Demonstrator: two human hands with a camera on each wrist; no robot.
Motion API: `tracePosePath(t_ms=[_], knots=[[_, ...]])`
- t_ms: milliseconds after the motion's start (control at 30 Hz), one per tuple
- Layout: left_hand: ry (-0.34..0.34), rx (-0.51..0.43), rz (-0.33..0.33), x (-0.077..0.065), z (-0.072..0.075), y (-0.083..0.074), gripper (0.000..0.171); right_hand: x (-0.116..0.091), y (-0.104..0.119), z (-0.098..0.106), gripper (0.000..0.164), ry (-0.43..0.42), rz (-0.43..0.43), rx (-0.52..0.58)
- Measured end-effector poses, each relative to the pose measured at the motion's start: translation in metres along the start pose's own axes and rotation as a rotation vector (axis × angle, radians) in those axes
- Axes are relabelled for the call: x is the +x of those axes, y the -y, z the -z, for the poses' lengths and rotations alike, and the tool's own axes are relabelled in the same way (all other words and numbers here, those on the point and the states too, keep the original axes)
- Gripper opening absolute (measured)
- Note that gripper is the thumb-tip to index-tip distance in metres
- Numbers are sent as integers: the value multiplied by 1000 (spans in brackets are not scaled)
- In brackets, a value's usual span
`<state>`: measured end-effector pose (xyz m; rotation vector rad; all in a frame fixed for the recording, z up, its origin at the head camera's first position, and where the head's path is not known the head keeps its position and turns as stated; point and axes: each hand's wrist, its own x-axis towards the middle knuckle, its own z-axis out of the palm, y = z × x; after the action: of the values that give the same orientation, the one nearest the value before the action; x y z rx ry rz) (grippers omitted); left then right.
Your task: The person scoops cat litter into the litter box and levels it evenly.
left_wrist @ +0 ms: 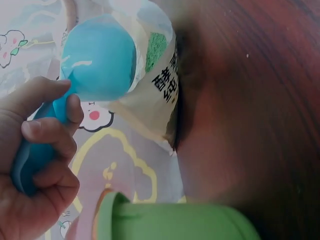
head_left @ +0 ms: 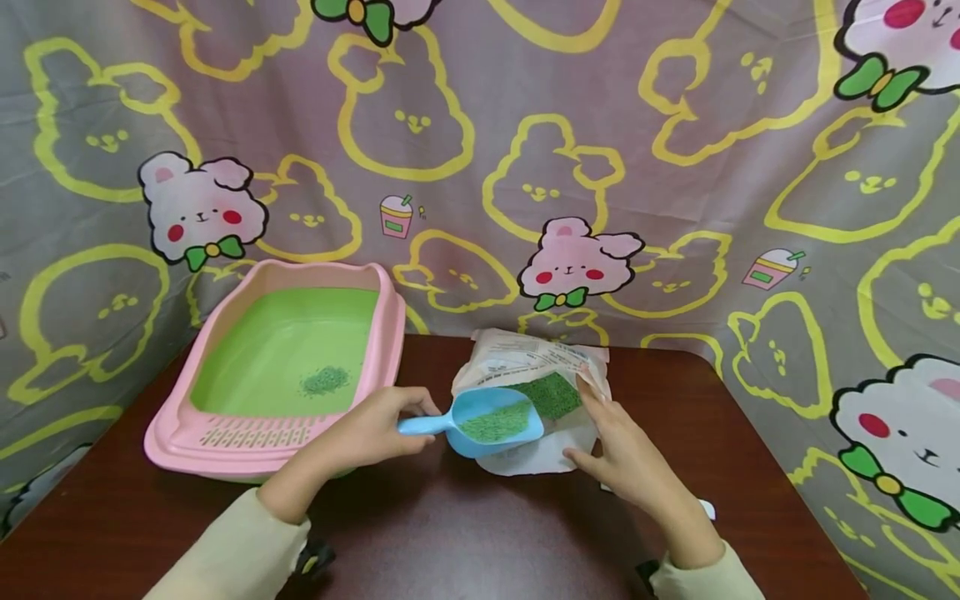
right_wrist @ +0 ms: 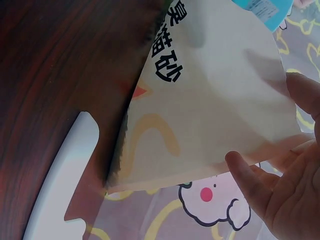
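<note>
My left hand grips the handle of a blue scoop, fingers curled round it in the left wrist view. Green granules lie in the scoop, which is over the mouth of a paper bag. More green granules show inside the bag. On the bag's right side rests my right hand, thumb and fingers spread and fairly straight along the edge. The right wrist view shows its fingers touching the printed bag; some fingertips are hidden behind it.
A pink-rimmed litter box with a green inside stands on the left, a small heap of granules on its floor. A white handle-like object lies on the brown table beside the bag. A patterned curtain hangs behind.
</note>
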<state>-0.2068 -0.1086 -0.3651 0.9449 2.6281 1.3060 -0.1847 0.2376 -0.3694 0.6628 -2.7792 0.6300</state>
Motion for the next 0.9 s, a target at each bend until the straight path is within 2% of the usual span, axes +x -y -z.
tracePosePath(t_ms=[200,333,733,900], knots=[[11,0,11,-12,13,-3,16,-1,0,-1,90,-23,21,2],[10,12,-8,-17,20,-3,17,-1,-1,-1,91,-34,37,-16],[-13,82,10,-36,44,-2,19,0,-3,-1,93,-16,14,-8],[-23,90,-34,-42,53,1,20,-1,-3,-1,92,-17,18,-7]])
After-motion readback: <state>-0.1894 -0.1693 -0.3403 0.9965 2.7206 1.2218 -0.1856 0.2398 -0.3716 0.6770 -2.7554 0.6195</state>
